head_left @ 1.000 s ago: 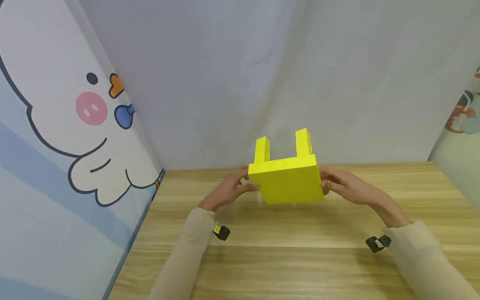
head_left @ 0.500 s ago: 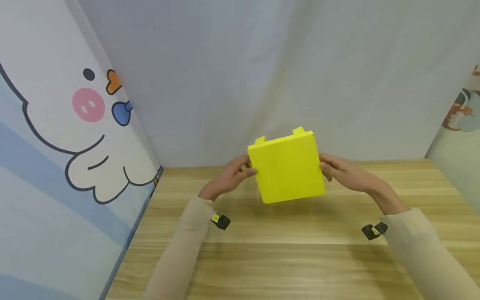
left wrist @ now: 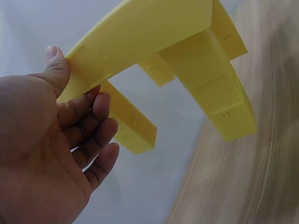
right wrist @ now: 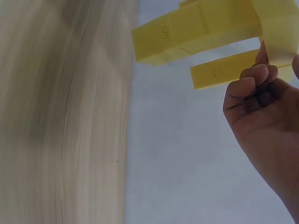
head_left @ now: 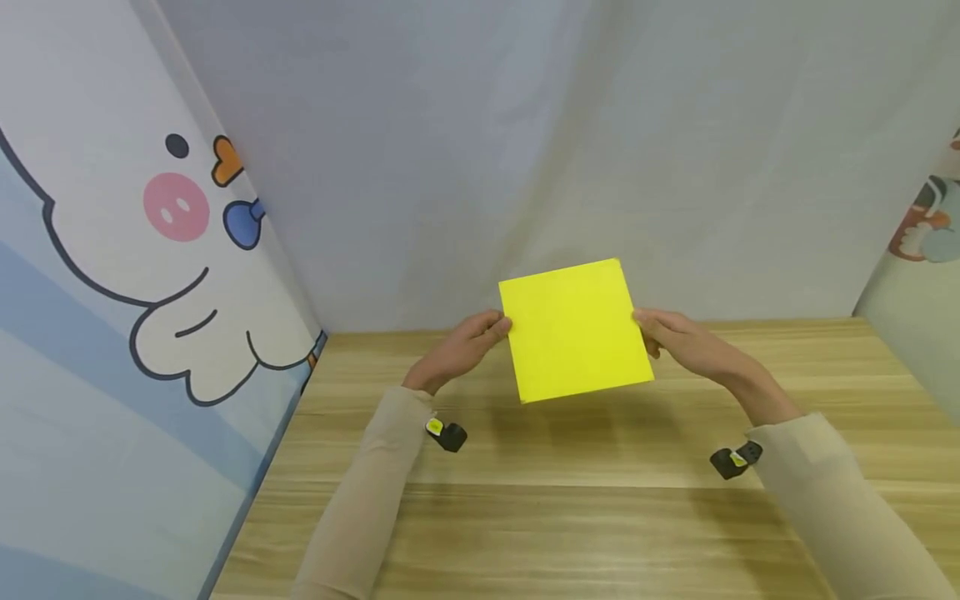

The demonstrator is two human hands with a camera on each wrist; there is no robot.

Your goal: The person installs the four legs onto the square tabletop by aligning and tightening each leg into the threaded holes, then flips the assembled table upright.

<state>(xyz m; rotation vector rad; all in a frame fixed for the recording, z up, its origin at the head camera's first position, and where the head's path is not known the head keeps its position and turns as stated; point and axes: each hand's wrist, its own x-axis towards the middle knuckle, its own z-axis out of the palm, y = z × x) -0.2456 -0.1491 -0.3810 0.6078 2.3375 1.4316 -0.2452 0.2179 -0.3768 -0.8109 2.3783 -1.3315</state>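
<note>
A small yellow stool point(head_left: 577, 329) with a flat square top is held up above the table, its top tilted toward the head camera. My left hand point(head_left: 457, 348) pinches the left edge of the top, thumb above and curled fingers beneath. Opposite it, my right hand point(head_left: 693, 343) grips the right edge in a similar way. The legs are hidden behind the top in the head view. Both wrist views show the blocky legs point(left wrist: 205, 84), with small numbers marked on them, and the underside of the stool point(right wrist: 224, 18).
A wood-grain table point(head_left: 555, 533) lies below the hands. Behind it hangs a plain grey-white cloth point(head_left: 420, 167). Cartoon-printed panels stand at the left point(head_left: 90, 250) and right sides. A small black camera point(head_left: 450, 435) sits at each wrist.
The stool has been tipped so its legs swing away behind the top, and the square top now faces the head camera. Both hands keep their hold on its sides and have risen slightly.
</note>
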